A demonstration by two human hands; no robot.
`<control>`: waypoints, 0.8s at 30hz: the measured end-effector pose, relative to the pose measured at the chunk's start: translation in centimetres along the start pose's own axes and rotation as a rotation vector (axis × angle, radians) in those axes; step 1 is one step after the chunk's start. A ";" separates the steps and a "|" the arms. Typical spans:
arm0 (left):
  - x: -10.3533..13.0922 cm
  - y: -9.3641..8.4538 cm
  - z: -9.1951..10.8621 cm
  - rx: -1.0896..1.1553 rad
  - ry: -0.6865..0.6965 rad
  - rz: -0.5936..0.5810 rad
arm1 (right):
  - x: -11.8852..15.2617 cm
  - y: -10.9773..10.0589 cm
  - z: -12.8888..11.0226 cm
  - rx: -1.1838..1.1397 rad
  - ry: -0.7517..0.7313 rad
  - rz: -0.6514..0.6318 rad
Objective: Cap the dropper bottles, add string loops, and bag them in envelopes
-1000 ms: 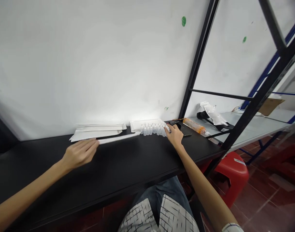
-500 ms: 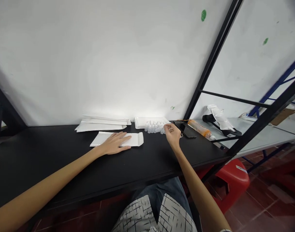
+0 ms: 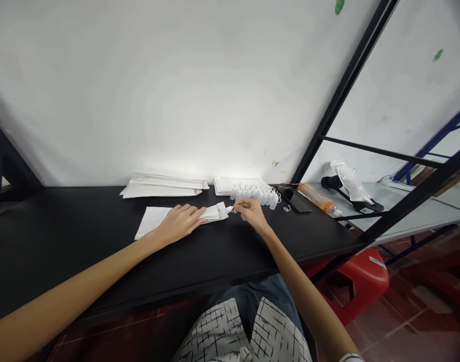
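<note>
A white envelope (image 3: 151, 219) lies on the black table, its right end slightly raised. My left hand (image 3: 182, 221) rests on the envelope's middle, fingers together over its surface. Just beyond the envelope's open right end, my right hand (image 3: 250, 211) pinches a small whitish translucent piece (image 3: 230, 208) between thumb and fingertips. Behind my right hand stands a row of small translucent plastic pieces (image 3: 254, 194) with thin white loops. A stack of flat white packets (image 3: 239, 185) is behind that row.
More white envelopes (image 3: 160, 186) are piled near the wall. On the right lie a black phone (image 3: 295, 199), an orange-labelled bottle (image 3: 316, 197) and a small white loop (image 3: 287, 208). A black frame post (image 3: 328, 105) rises beyond them; a red stool (image 3: 366, 279) stands below.
My right hand has moved left from the row of small pieces to the envelope's end, with one piece in its fingertips. The envelope is tilted, and its right end has opened a little.
</note>
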State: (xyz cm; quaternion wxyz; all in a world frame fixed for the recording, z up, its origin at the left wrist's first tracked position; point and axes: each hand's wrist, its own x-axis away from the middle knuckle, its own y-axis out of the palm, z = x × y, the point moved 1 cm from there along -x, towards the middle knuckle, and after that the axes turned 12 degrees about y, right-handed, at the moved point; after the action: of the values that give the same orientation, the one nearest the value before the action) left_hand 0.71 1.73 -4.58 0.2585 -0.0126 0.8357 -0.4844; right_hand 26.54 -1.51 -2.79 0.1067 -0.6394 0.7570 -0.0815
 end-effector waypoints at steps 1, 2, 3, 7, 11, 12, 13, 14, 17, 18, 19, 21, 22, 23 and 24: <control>0.0 0.0 0.1 -0.002 -0.002 0.013 | 0.1 0.4 0.1 0.000 0.021 -0.041; -0.1 0.1 0.1 -0.002 -0.002 0.023 | 0.1 0.9 0.2 0.011 0.032 -0.091; -0.1 0.1 0.2 0.000 -0.001 0.029 | 0.2 1.6 0.2 0.036 0.025 -0.151; 0.0 0.1 0.2 0.005 0.001 0.050 | 0.4 3.5 -0.3 0.177 -0.126 -0.361; 0.0 -0.1 0.3 -0.001 -0.018 0.051 | -0.2 0.1 -0.6 0.157 -0.168 0.028; 0.0 -0.1 0.3 -0.002 -0.018 0.044 | -0.4 -1.6 -0.5 0.187 -0.186 0.228; -0.1 -0.2 0.4 -0.001 -0.016 0.036 | -0.5 -3.4 -0.3 0.253 -0.213 0.456; -0.1 -0.2 0.5 -0.001 -0.013 0.028 | -0.7 -5.2 0.0 0.354 -0.232 0.675; -0.3 -0.3 0.6 0.001 -0.018 0.005 | -1.0 -9.0 1.2 0.616 -0.190 1.001; -0.3 -0.3 0.6 0.002 -0.023 -0.004 | -1.1 -9.7 1.6 0.682 -0.151 1.026; -0.3 -0.4 0.6 0.003 -0.027 -0.013 | -1.1 -10.0 2.0 0.733 -0.114 1.029; -0.3 -0.5 0.7 0.006 -0.027 -0.027 | -1.2 -10.1 2.4 0.795 -0.062 0.996; -0.3 -0.5 0.7 0.009 -0.023 -0.030 | -1.2 -9.9 2.5 0.805 -0.049 0.979; -0.3 -0.6 0.8 0.012 -0.020 -0.032 | -1.2 -9.7 2.5 0.804 -0.045 0.972; -0.2 -0.7 0.8 0.017 -0.017 -0.033 | -1.2 -9.5 2.5 0.795 -0.046 0.974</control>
State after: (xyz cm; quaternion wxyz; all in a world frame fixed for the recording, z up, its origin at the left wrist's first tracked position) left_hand 1.13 0.78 -4.25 0.2577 -0.0281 0.8291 -0.4954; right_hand 36.42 -1.93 -2.61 0.3772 -0.1344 0.8709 -0.2849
